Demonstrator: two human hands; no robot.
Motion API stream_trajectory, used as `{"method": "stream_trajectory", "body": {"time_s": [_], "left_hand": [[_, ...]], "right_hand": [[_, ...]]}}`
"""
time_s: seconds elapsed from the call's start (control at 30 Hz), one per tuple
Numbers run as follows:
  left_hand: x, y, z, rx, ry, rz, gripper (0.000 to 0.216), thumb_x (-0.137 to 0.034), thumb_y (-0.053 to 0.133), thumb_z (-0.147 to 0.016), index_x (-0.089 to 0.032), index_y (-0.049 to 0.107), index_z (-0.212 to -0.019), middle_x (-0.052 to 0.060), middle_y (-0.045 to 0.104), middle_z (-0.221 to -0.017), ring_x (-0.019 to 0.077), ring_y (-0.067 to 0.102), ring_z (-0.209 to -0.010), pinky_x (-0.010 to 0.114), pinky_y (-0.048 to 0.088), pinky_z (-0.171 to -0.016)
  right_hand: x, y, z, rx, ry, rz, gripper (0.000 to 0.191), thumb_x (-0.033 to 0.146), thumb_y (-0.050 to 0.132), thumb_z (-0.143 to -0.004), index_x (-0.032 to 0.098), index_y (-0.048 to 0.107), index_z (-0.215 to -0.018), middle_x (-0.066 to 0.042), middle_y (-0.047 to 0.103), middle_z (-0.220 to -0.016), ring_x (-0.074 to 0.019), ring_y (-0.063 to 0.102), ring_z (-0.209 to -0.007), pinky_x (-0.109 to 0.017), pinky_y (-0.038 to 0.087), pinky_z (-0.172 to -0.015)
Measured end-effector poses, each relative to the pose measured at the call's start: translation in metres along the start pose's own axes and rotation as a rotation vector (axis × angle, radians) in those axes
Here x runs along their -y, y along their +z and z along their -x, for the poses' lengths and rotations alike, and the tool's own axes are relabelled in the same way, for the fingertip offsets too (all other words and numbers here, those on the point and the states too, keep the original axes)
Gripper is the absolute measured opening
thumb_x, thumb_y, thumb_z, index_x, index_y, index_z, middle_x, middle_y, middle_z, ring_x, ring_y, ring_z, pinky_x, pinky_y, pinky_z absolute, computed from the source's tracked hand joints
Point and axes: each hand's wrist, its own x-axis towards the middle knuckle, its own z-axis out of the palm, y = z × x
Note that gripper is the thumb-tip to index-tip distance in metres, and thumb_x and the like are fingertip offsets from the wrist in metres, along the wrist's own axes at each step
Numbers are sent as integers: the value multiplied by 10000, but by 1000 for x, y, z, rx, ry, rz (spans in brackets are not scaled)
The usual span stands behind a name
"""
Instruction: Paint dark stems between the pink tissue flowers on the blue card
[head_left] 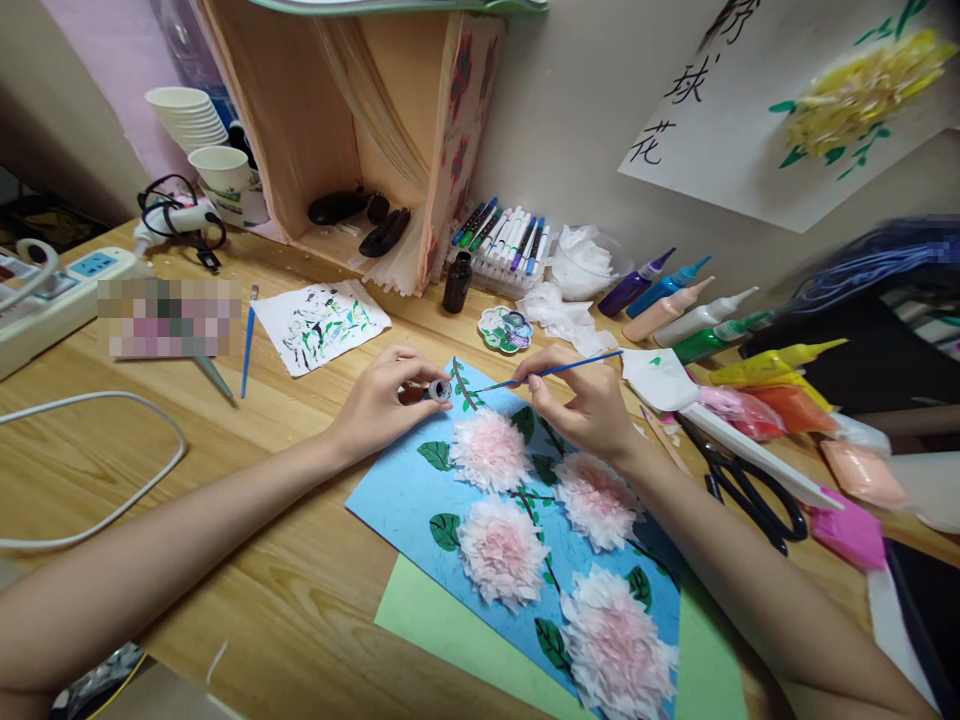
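My left hand is closed around a small dark container with a pale round rim; I cannot tell whether it is a bottle or a cap. In my right hand is a thin blue paintbrush, pinched between thumb and fingers. The brush tip points left, at the painted stem and small leaves near the top corner of a blue sheet. Fluffy pink-white paper flowers and dark green leaves cover much of that sheet. A green sheet lies beneath it.
Behind my hands stand a dark bottle and a paint palette. A paint-smeared tissue and another blue brush lie left. Paint tubes, black scissors and a white stick are right. A cable curls left.
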Motion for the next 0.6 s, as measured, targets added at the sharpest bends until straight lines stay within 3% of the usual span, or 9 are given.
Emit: {"method": "stream_trajectory", "body": {"time_s": [0.27, 0.5, 0.6], "left_hand": [[0, 0, 0, -9, 9, -2, 237, -299, 739, -751, -203, 699, -963, 61, 575, -1008, 164, 600, -912, 274, 578, -723], [0, 0, 0, 1, 3, 14, 230, -304, 734, -757, -213, 701, -965, 56, 573, -1013, 159, 602, -903, 270, 581, -720], [0, 0, 1, 5, 38, -9, 211, -292, 729, -761, -221, 706, -958, 58, 582, -1009, 176, 596, -943, 291, 578, -752]], "right_hand": [[0, 0, 0, 26, 14, -11, 130, 144, 476, -830, 194, 596, -828, -27, 665, -747, -147, 635, -686, -292, 508, -644], [8, -1, 4, -134, 92, -143, 125, 182, 495, -875, 210, 616, -879, -25, 664, -788, -148, 636, -706, -306, 519, -659], [17, -2, 4, -98, 97, -204, 137, 192, 496, -890, 217, 630, -908, -21, 669, -799, -147, 647, -727, -306, 534, -673]]}}
